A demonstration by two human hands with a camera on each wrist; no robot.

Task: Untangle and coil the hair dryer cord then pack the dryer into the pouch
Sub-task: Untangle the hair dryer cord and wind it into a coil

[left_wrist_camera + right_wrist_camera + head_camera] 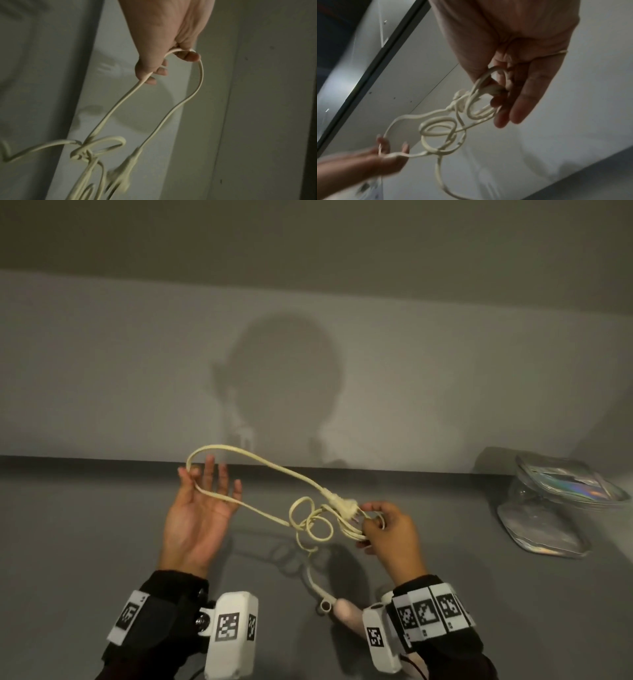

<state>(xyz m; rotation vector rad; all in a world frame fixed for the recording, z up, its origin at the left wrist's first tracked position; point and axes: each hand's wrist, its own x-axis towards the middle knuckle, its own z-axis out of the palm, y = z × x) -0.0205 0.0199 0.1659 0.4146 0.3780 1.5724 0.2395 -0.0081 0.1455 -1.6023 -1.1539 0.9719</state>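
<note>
A cream hair dryer cord (267,467) stretches in the air between my two hands above the grey table (102,525). My left hand (202,508) is palm up, with thumb and bent index finger hooking a long loop of the cord (197,92); its other fingers are straight. My right hand (387,529) grips several bunched loops of the cord (436,128), with the plug (342,505) lying at its fingertips. A knot of small loops (311,525) hangs between the hands. The pink dryer (346,611) lies on the table below, partly hidden by my right wrist.
A clear, iridescent pouch (548,508) stands at the table's right side, near the wall (342,371). The table's back edge meets the wall just beyond my hands. Bare table surface lies to the left and in front.
</note>
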